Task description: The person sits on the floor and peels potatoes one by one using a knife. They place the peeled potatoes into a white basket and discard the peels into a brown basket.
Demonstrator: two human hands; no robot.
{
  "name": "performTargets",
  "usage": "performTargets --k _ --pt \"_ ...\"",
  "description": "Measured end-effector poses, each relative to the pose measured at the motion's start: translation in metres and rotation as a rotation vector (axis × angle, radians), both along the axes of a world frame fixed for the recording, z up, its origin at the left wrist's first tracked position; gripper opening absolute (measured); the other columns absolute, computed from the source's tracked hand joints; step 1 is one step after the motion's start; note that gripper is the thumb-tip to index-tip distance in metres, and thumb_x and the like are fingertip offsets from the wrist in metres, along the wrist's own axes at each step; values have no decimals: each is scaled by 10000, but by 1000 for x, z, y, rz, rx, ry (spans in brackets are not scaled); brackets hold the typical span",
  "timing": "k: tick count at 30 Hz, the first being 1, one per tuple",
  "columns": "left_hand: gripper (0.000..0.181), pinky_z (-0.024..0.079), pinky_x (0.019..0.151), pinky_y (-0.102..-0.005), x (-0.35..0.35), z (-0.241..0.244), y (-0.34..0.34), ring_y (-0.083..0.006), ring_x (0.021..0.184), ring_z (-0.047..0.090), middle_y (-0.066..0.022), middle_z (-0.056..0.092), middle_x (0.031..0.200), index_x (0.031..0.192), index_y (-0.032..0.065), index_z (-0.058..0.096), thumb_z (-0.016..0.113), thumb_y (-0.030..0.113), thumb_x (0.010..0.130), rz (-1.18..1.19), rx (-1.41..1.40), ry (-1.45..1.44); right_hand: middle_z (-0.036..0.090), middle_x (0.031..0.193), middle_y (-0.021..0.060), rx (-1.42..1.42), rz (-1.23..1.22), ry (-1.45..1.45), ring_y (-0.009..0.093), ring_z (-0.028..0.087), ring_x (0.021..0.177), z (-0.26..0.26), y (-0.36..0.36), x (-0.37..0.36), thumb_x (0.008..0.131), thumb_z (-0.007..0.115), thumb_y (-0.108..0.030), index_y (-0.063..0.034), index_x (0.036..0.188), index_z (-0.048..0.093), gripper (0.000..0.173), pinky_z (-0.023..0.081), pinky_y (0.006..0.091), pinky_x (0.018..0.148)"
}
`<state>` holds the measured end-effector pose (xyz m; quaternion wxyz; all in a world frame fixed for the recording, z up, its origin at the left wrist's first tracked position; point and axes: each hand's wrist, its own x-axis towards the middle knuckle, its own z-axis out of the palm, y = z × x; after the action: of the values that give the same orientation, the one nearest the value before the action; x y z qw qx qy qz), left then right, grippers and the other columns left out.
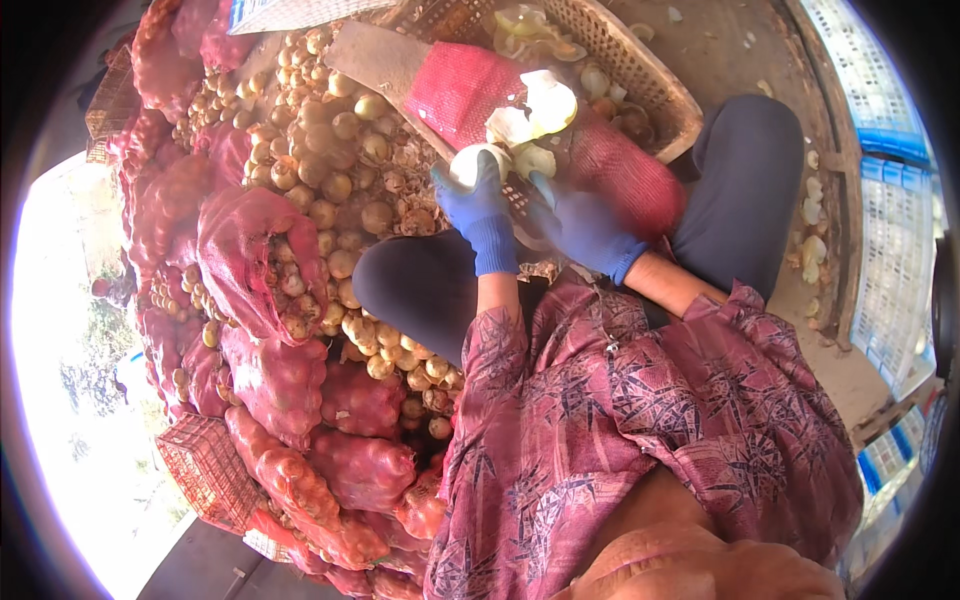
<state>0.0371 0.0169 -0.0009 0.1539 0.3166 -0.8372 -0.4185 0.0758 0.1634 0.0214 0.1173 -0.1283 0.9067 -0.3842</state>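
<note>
My left hand [478,206], in a blue knitted glove, grips a pale peeled onion [466,166] from its near side. Just to the right, my right hand [585,225] wears the same kind of glove. It is blurred, with its fingers close to a piece of onion skin [535,160], and whether it grips anything cannot be made out. Beyond both hands, bright white onion pieces [551,101] lie over red mesh netting [469,90]. That netting is draped over a board [375,64] and reaches towards my right knee.
A dirty perforated plastic crate [637,64] beyond my hands holds onions and peelings. Loose onions [322,142] are heaped to the left, beside full red mesh sacks [274,382] and a wire basket [206,469]. White and blue plastic crates [892,247] stand at right.
</note>
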Motion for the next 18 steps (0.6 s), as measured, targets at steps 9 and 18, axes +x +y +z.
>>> performTargets --k 9,18 --pt "681 538 867 -321 2 -8 -35 -233 1081 587 -155 516 1268 1371 -61 438 774 35 786 -320 200 23 676 808 101 -581 -103 -421 219 652 606 -4 14 -33 961 592 -345 -5 1217 591 425 525 304 534" --pt "699 545 834 -287 -4 -4 -47 -183 1028 600 -144 531 1272 1378 -40 435 794 76 790 -426 294 -8 633 781 52 -782 -194 -804 141 621 524 -5 19 -55 968 576 -381 -33 1118 622 382 498 254 417"
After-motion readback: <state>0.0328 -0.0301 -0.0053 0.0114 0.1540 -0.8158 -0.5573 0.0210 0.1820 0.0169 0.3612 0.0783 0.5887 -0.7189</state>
